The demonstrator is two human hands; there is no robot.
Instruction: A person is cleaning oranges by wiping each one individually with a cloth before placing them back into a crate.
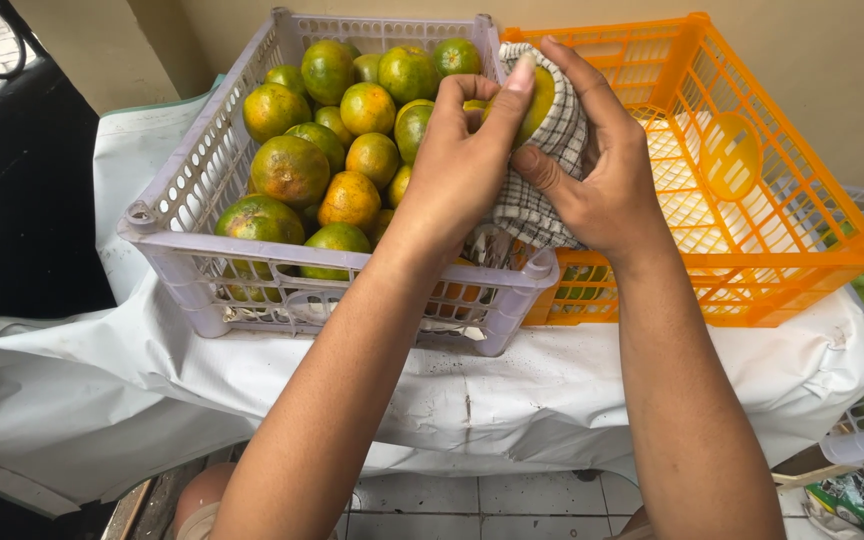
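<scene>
Atop white-sheeted table (512, 390), crates over tile floor (482, 500)

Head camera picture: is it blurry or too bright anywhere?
Head view: sharp on both hands, left hand and right hand, around the checked cloth; soft, even daylight; orange crate glows very bright inside; no strong shadows.

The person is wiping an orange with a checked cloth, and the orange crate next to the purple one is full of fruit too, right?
Not quite. The head view shows the orange crate has no fruit in it; only white lining shows inside. The rest holds: both hands, left hand and right hand, wrap a checked cloth around an orange, beside the purple crate piled with fruit.
</scene>
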